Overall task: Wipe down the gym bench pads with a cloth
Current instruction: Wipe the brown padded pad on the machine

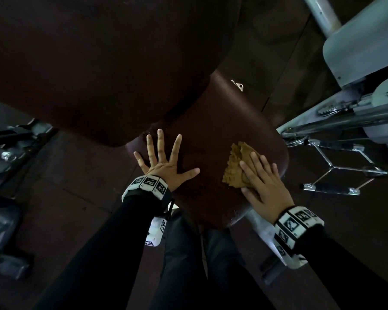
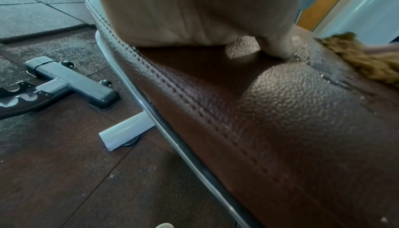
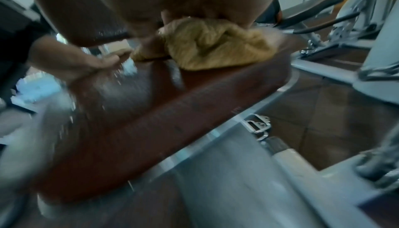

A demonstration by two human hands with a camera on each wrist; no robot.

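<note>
A dark brown seat pad (image 1: 213, 130) lies in the middle of the head view, below the larger tilted back pad (image 1: 103, 59). My left hand (image 1: 166, 162) rests flat on the seat's left part with its fingers spread. My right hand (image 1: 262, 177) presses a crumpled tan cloth (image 1: 238, 166) onto the seat's right side with straight fingers. In the right wrist view the cloth (image 3: 213, 47) bunches under my palm near the pad's edge (image 3: 172, 112), and that picture is blurred. The left wrist view shows the stitched pad (image 2: 280, 112) close up, with the cloth (image 2: 362, 61) at the right.
A grey machine frame (image 1: 356, 63) and a chrome cable handle (image 1: 336, 171) stand right of the seat. Dark equipment parts (image 1: 7, 153) lie on the floor to the left. A grey frame foot (image 2: 73, 83) sits on the rubber floor tiles. My legs are below the seat.
</note>
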